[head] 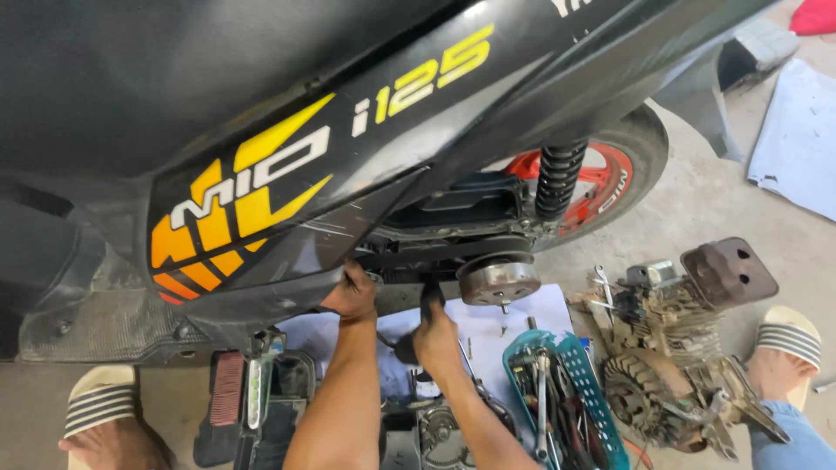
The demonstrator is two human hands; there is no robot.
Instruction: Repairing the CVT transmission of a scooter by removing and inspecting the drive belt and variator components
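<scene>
A black scooter [287,130] with yellow and orange side graphics fills the upper view, its side cover off and the drive parts exposed. My left hand [353,292] reaches up under the body panel's lower edge and grips there; what it holds is hidden. My right hand [434,335] is shut on a black tool handle [429,296] pointing up at the drive area, just left of the round metal clutch drum [499,280]. Behind it stand a black coil shock absorber [557,178] and the red rear wheel [610,178].
A teal basket [592,392] of wrenches lies on white paper [522,318]. A dirty removed engine [688,348] sits at right. Black parts and a cover [261,392] lie below. My sandalled feet [100,409] flank the work. Grey cloth [797,139] lies far right.
</scene>
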